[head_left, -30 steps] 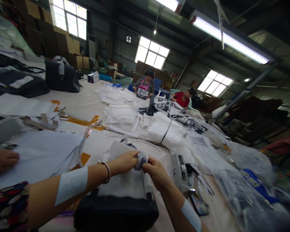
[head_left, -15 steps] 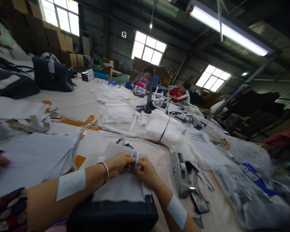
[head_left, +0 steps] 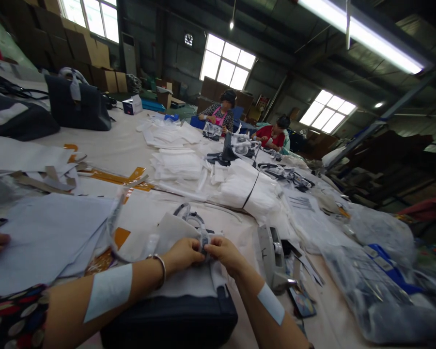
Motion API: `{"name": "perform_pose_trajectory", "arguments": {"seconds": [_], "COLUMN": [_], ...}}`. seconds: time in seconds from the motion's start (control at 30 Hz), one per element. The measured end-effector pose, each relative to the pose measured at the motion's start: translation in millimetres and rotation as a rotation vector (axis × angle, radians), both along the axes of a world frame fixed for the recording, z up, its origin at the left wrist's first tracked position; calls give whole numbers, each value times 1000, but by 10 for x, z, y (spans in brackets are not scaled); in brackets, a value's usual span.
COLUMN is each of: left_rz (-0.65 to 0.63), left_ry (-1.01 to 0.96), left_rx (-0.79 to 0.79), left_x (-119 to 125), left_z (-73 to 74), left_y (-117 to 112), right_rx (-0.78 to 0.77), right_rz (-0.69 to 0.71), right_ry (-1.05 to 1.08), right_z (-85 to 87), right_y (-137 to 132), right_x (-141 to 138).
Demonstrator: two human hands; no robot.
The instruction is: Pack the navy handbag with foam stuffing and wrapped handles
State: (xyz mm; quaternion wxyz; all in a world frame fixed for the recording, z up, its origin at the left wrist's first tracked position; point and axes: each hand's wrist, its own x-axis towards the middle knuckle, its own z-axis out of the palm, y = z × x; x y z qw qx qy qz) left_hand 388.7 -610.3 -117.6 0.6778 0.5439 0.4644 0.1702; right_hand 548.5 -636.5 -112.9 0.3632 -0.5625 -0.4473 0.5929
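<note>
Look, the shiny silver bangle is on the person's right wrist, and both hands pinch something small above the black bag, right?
Not quite: the thin silver metal bangle is on the left wrist, not the right, as the head view shows. The rest is right: the left hand and right hand pinch a small grey strap piece above the black fabric bag.

No word or number can be read anywhere in view. The grey dispenser (head_left: 271,257) carries one dark mark on its side (it looks like a letter F, though that is not certain), the printed sheet (head_left: 301,203) just behind it shows lines of type too small to read, and the clear plastic bag (head_left: 370,291) to its right has blue-and-white labels (head_left: 383,264) that stay blurred, as does the colourful printed card (head_left: 301,301) just beside its base.
</note>
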Motion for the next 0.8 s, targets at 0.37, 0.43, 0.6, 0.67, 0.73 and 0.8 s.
{"name": "perform_pose_trajectory", "arguments": {"seconds": [0.37, 0.43, 0.6, 0.67, 0.73, 0.8], "left_rz": [192, 181, 167, 170, 162, 144], "left_ry": [-190, -199, -213, -216, -217, -216], "left_rx": [-395, -374, -328, -300, -249, -201], "left_x": [-7, -3, -2, 2, 11, 20], "left_z": [33, 39, 123, 149, 153, 131], "left_y": [44, 35, -5, -29, -46, -47], "right_rx": [169, 206, 243, 112, -21, -77], "right_rz": [75, 82, -128, -127, -58, -46], "right_ry": [-261, -351, -616, -637, -570, -478], "right_z": [-125, -84, -21, -28, -36, -41], "right_y": [-95, -121, -262, -348, -425, -475], "right_x": [-25, 1, 238, 323, 347, 312]}}
